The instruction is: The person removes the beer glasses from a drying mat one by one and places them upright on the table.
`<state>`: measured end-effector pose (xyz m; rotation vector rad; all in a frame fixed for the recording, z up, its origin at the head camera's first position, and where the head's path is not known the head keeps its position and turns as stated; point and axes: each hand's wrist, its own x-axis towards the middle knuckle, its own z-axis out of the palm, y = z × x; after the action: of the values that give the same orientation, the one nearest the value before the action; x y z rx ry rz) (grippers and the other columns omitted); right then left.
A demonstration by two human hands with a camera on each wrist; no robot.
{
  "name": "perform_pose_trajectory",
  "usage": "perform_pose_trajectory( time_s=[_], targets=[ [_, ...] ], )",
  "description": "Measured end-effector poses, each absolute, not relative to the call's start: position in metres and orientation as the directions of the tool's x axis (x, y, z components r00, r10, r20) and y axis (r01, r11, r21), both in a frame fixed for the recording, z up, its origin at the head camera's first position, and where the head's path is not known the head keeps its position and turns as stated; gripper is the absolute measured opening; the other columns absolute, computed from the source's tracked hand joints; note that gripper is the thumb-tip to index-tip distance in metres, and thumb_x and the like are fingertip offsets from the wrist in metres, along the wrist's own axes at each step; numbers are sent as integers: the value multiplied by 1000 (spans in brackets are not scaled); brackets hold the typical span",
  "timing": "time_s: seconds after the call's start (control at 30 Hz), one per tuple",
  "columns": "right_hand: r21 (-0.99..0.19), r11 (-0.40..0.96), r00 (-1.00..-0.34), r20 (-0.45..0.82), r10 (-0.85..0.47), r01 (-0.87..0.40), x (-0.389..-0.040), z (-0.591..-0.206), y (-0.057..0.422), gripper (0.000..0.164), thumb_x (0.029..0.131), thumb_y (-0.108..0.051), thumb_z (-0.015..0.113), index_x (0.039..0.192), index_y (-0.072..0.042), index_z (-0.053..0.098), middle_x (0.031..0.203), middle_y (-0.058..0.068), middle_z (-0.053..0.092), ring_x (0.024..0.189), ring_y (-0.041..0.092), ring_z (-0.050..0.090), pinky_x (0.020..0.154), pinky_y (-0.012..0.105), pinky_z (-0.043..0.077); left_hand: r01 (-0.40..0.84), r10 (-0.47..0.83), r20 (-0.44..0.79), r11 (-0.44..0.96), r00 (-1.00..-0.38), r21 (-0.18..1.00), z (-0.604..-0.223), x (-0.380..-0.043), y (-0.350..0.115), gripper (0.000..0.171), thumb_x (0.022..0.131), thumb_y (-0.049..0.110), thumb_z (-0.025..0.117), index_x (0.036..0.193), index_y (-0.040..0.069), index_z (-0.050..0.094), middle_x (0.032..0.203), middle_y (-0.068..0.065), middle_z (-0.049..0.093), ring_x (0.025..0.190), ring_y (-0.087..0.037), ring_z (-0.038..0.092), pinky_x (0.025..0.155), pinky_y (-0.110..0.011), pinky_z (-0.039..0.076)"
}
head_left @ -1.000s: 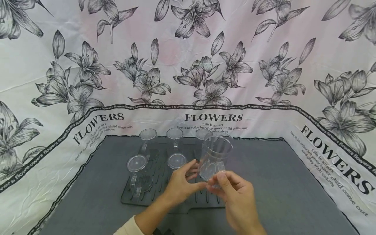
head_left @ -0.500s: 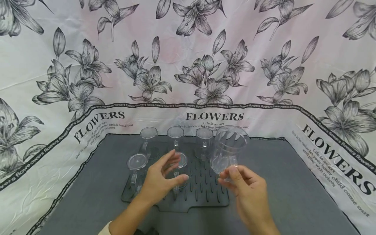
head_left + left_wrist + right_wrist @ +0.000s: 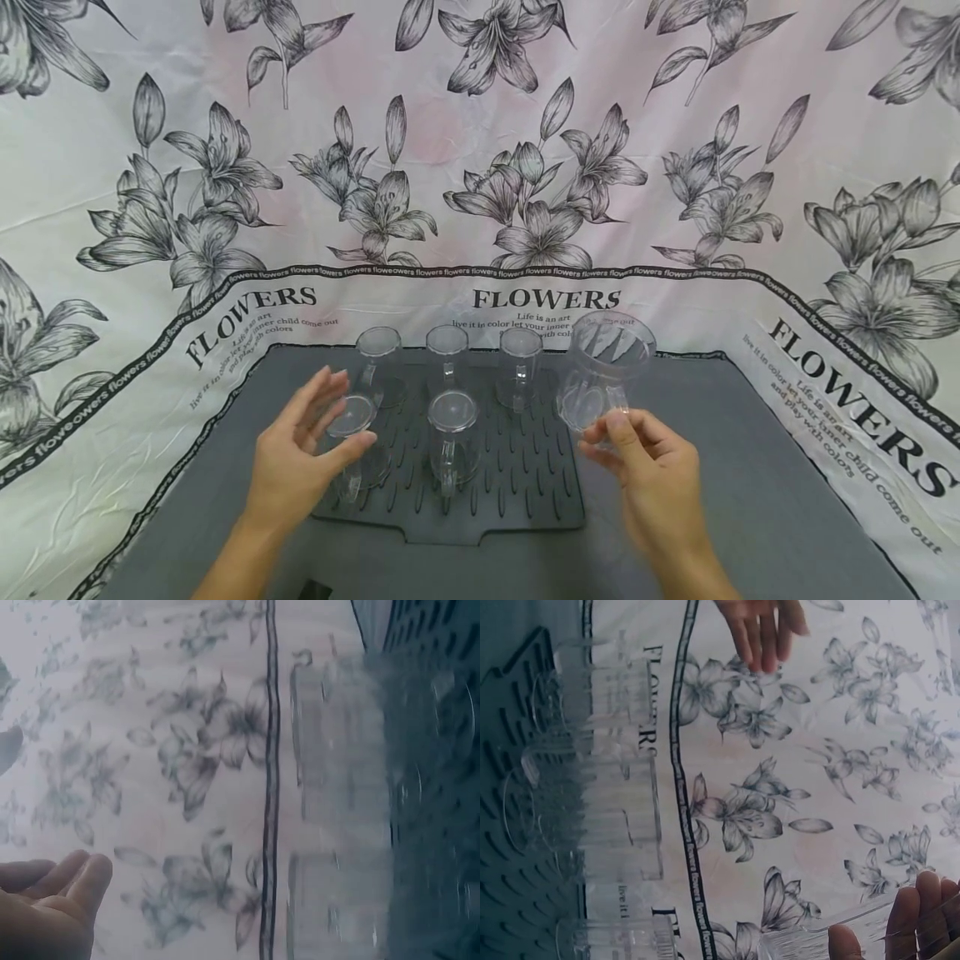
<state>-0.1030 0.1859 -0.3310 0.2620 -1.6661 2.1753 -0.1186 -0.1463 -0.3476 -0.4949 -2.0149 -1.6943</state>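
Observation:
In the head view my right hand (image 3: pixel 652 475) pinches a clear mug (image 3: pixel 600 379) low down by its handle, between thumb and fingers. The mug is raised, open mouth upward and slightly tilted, beside the right edge of the black drying mat (image 3: pixel 525 500). My left hand (image 3: pixel 292 454) hovers with parted fingers and holds nothing; it overlaps the front-left mug (image 3: pixel 351 417). Another mug (image 3: pixel 453 417) stands at the front middle of the mat. Like the others there, it is upside down, handle toward me. In the right wrist view, fingers (image 3: pixel 904 922) lie against the held mug.
Along the mat's back stand three more clear mugs, at left (image 3: pixel 378 346), middle (image 3: pixel 447 342) and right (image 3: pixel 520 350). A flower-printed cloth (image 3: pixel 547 225) hangs behind the grey table (image 3: pixel 750 467). A small dark object (image 3: pixel 315 590) shows at the bottom edge.
My left hand has come away from the held mug and moved left across the mat to the front-left mug. My right hand has carried its mug rightward and slightly up.

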Motion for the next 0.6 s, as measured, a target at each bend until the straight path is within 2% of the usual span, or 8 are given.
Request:
perform_pose_trajectory(
  time_s=[0.2, 0.4, 0.6],
  targets=[
    [-875, -211, -895, 398, 200, -436, -109, -336, 193, 27, 97, -3, 57, 86, 21, 54, 77, 17, 63, 76, 24, 64, 75, 42, 56, 490, -89, 534, 296, -841, 820, -361, -111, -174, 95, 71, -14, 79, 151, 3, 29, 143, -10, 44, 126, -8, 47, 99, -23, 38],
    [-863, -212, -885, 423, 195, -459, -114, -337, 200, 27, 97, -3, 57, 85, 21, 53, 77, 17, 63, 77, 24, 63, 75, 40, 56, 478, -64, 513, 283, -856, 832, -386, -113, -193, 100, 71, -16, 77, 152, 4, 24, 147, -11, 40, 129, -9, 43, 101, -22, 35],
    [-879, -202, -896, 393, 206, -432, -123, -337, 205, 31, 97, -6, 58, 86, 22, 51, 78, 17, 62, 79, 24, 62, 77, 41, 55, 382, -12, 412, 351, -911, 855, -417, -117, -213, 105, 75, -5, 80, 154, 4, 12, 152, -18, 28, 135, -8, 33, 102, -17, 32]
  ],
)
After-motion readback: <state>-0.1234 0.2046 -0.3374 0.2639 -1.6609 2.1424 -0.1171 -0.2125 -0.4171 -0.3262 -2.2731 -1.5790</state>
